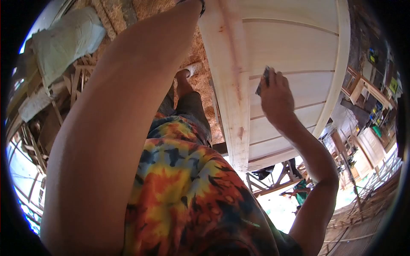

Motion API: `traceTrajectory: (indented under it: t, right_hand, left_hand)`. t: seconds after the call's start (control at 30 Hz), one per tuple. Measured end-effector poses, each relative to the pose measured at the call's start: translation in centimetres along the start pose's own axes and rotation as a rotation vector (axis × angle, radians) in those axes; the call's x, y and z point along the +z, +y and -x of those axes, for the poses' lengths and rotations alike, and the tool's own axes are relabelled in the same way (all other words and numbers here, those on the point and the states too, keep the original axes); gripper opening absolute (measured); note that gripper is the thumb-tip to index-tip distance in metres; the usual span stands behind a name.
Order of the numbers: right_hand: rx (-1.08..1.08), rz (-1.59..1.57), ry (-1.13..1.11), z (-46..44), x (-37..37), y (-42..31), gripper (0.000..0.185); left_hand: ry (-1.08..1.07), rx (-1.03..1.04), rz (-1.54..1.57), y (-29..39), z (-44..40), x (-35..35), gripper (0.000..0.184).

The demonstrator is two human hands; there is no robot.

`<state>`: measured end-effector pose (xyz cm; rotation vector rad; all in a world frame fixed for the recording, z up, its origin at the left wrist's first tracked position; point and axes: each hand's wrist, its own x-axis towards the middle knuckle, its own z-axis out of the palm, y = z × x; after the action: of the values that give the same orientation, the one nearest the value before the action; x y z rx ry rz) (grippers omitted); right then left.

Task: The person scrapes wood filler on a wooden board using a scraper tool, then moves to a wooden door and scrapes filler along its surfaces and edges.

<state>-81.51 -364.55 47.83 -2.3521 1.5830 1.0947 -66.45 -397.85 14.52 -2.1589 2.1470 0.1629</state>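
A large pale wooden panel [294, 47] with grooved boards and a wide frame board [230, 85] fills the upper middle of the view. Over its grooved boards, near the frame board, is my right hand [277, 96]. Its fingers are closed on a small dark flat piece [261, 85], which lies at or just above the panel's surface; contact is unclear. My left arm stretches up to the top edge, where a dark band shows at the wrist. The left hand itself is outside the picture.
Wood shavings [198, 49] cover the ground by my foot. A pale sack-like bundle [68, 42] and wood scraps lie at the left. Wooden frames [367, 91], a green item [376, 131] and other clutter stand at the right. Part of a dark support shows below the panel.
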Motion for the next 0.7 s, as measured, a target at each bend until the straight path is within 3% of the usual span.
traceTrajectory:
  t: [0.07, 0.17, 0.2, 0.23, 0.3, 0.33, 0.37, 0.47, 0.5, 0.53, 0.57, 0.63, 0.7]
  right_hand:
    - [0.097, -0.557, -0.336, 2.3, -2.4, 3.2, 0.046]
    - [0.232, -1.565, -0.606, 6.6, 0.6, 7.1, 0.044]
    - [0.308, -2.006, -0.493, 9.5, 2.5, 6.6, 0.048]
    - [0.386, -2.031, -0.445, 11.8, 2.7, 5.6, 0.048]
    - [0.027, -2.948, 0.057, 16.3, 2.0, 2.8, 0.052]
    - [-0.091, -3.118, 0.375, 18.4, 2.1, 0.0, 0.053]
    - [-0.013, -3.101, 0.514, 20.6, 1.6, -2.5, 0.053]
    - [0.530, -3.164, 0.990, 23.7, -2.8, -8.6, 0.049]
    - [0.495, -3.177, 1.062, 22.3, -2.6, -10.2, 0.049]
    - [0.985, -2.696, 0.831, 20.1, -2.0, -12.4, 0.048]
    - [1.310, -2.139, 0.605, 17.5, -1.5, -13.2, 0.048]
    - [1.389, -2.022, 0.532, 11.8, -3.0, -14.1, 0.050]
    - [1.385, -2.080, 0.594, 6.1, 0.0, -15.5, 0.052]
  left_hand:
    - [-0.018, 0.016, 0.095, -0.2, 1.7, -3.5, 0.031]
    - [-0.039, 0.061, 0.132, -1.7, 2.0, -3.9, 0.035]
    - [-0.049, 0.069, 0.154, -1.9, 1.8, -3.9, 0.036]
    - [-0.061, 0.059, 0.184, -2.0, 1.4, -3.6, 0.038]
    - [-0.092, 0.024, 0.263, -2.1, 0.6, -3.9, 0.041]
    - [-0.129, -0.009, 0.312, -1.8, 0.2, -3.8, 0.042]
    - [-0.169, -0.048, 0.370, -1.4, -0.2, -3.9, 0.044]
    - [-0.301, -0.189, 0.550, 0.1, 0.0, -4.0, 0.048]
    - [-0.324, -0.222, 0.577, -0.2, 0.4, -4.3, 0.050]
    - [-0.330, -0.245, 0.594, -0.7, 0.5, -4.3, 0.051]
    - [-0.326, -0.271, 0.618, -1.1, 0.6, -4.6, 0.053]
    - [-0.331, -0.314, 0.666, -0.9, 1.0, -5.3, 0.056]
    - [-0.321, -0.363, 0.718, -1.6, 1.4, -5.5, 0.059]
